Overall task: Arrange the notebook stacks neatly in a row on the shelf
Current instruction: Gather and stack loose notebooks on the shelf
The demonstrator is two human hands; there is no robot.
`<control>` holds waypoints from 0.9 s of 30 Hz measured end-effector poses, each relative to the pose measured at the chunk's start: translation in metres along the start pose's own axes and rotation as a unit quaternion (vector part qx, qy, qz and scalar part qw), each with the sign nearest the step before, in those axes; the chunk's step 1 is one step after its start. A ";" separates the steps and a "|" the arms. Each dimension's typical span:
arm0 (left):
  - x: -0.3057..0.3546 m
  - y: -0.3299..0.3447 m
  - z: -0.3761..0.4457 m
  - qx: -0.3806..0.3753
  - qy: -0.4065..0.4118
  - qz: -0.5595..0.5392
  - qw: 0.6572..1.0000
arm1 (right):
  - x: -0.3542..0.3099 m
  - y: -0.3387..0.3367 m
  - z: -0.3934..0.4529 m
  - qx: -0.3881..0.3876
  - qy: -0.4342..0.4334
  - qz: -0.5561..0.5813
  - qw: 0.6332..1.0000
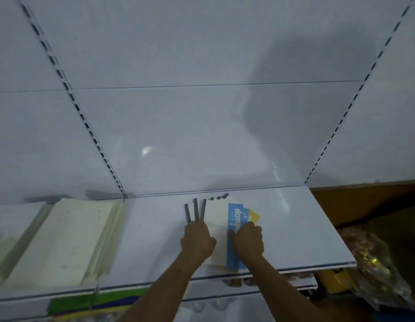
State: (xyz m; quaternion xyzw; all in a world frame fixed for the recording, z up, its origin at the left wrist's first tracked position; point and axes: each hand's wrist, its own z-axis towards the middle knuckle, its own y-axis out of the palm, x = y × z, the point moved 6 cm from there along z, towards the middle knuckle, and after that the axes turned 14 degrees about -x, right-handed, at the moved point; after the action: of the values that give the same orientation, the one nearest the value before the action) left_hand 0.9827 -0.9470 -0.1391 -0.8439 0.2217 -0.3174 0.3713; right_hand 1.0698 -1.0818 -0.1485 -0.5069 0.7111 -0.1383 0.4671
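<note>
**Notebooks fanned out on a white shelf**

On a glossy white metal shelf [155,228], backed by smooth pale panels with slotted uprights [71,94] running up either side, a loose stack of notebooks [219,217] lies right of the middle, its covers splayed like a fan. The topmost visible ones are plain white with dark grey spines, three of which poke out at the left; a blue cover with white lettering lies beside them, and a yellow corner peeks out at the far right. The shelf surface is slick enough to mirror a small spot of light and a broad shadow falls on the back wall.

The left hand [197,240] lies on the left part of the fan, fingers curled over the white covers, its grip grasping the notebooks. The right hand [248,240] rests on the blue cover, fingers bent and pressing into it, its grip likewise on the notebooks. Both forearms reach up from the lower edge of the view.

At the left end of the shelf sit two flat stacks of cream paper pads [62,238], matte and square-edged, lying side by side. Below the front lip, green, blue and yellow sheets [95,303] show on a lower level. To the right, beyond the shelf's end, are brown cardboard [369,201] and a crinkled clear plastic bag [376,270] with gold glints.
</note>
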 end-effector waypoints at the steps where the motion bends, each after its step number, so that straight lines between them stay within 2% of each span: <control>1: 0.000 0.001 -0.003 0.003 -0.020 0.008 1.000 | 0.003 0.002 0.001 -0.008 -0.001 0.026 1.000; 5: -0.008 0.004 -0.013 0.019 -0.066 -0.018 0.997 | 0.012 0.000 0.002 -0.038 -0.061 0.075 0.995; 9: -0.019 0.006 -0.019 0.023 -0.001 -0.201 0.979 | -0.004 -0.015 -0.011 -0.005 -0.149 0.144 0.978; 13: -0.037 -0.010 -0.046 0.081 0.027 -0.281 0.956 | -0.044 -0.011 -0.027 -0.032 -0.251 0.153 0.955; 17: -0.084 -0.036 -0.090 0.178 -0.006 -0.352 0.919 | -0.103 0.024 -0.049 -0.113 -0.301 0.188 0.928; 21: -0.160 -0.072 -0.149 0.276 -0.032 -0.437 0.856 | -0.178 0.081 -0.102 -0.213 -0.352 0.211 0.887; 24: -0.227 -0.091 -0.196 0.312 -0.038 -0.499 0.808 | -0.229 0.123 -0.158 -0.258 -0.404 0.199 0.855; 27: -0.289 -0.098 -0.245 0.324 -0.041 -0.522 0.788 | -0.272 0.171 -0.218 -0.284 -0.444 0.182 0.830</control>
State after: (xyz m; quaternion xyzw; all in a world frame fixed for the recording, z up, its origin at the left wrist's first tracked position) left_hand 0.6229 -0.8285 -0.0432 -0.6733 -0.3840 -0.4816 0.4090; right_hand 0.8074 -0.8347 -0.0062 -0.4854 0.5149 0.3974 0.5842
